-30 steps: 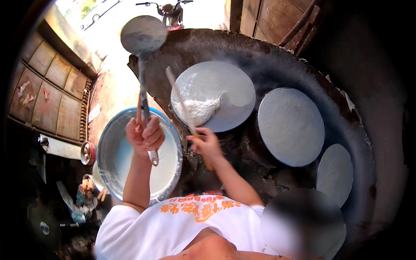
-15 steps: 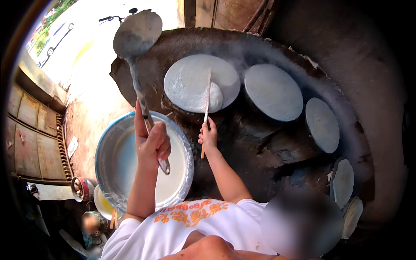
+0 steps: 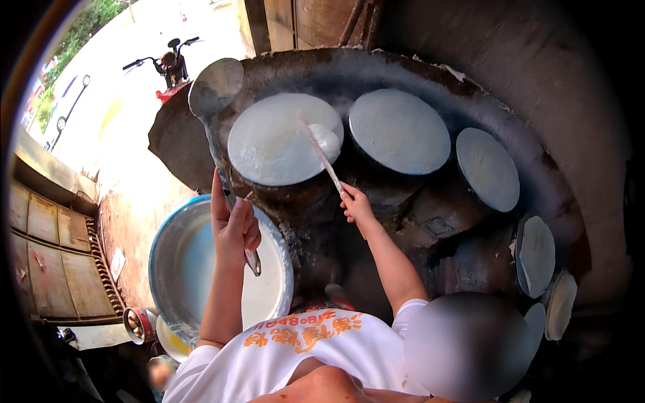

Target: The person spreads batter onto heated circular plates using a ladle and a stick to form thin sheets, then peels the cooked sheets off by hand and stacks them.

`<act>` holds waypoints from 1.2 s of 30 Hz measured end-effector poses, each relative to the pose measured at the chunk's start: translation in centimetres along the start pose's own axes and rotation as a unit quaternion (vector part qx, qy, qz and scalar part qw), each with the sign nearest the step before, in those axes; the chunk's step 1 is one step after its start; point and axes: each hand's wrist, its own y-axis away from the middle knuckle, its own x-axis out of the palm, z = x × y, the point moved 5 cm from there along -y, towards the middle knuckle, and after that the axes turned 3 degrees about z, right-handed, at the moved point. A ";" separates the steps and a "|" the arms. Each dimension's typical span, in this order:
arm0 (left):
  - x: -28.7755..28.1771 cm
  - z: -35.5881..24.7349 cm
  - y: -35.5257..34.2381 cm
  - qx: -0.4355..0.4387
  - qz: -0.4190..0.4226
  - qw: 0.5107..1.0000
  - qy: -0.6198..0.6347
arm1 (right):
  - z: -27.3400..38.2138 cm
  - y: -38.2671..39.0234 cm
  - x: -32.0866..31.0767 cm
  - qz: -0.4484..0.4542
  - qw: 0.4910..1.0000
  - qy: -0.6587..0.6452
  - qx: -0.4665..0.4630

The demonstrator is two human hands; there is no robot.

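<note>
My left hand [image 3: 235, 228] grips the handle of a long metal ladle [image 3: 216, 91], index finger extended along it, above a wide basin of white batter [image 3: 262, 295]. The ladle's batter-coated bowl is raised left of the nearest round griddle [image 3: 269, 141], which carries a white layer of batter. My right hand [image 3: 353, 205] holds a thin flat stick [image 3: 326, 161] angled up over that griddle, its far part against a lump of batter [image 3: 326, 140] on the right half. Another coated griddle [image 3: 398, 131] sits just to the right.
More round griddles [image 3: 487, 168] curve down the right along a dark stove rim [image 3: 430, 67], some with pale sheets [image 3: 535, 255]. A scooter [image 3: 171, 67] stands outside the opening. A rusty metal panel [image 3: 50, 255] and small containers [image 3: 138, 326] are at left.
My right hand and stick have moved right, the stick now tilting up-left beside the lump. The ladle's bowl sits lower. The view has shifted, showing more griddles on the right.
</note>
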 end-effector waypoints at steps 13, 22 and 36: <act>9.0 7.9 -8.6 -0.070 0.012 0.996 -0.053 | 2.4 -4.2 -9.4 0.073 0.989 0.102 -0.076; 10.6 9.6 -12.0 -0.206 0.004 0.978 0.037 | 3.2 -3.6 -10.0 -0.147 0.906 0.321 -0.233; 4.7 14.2 -20.0 -0.362 -0.099 0.819 0.435 | 7.2 -6.0 -6.3 -0.037 0.904 0.321 -0.279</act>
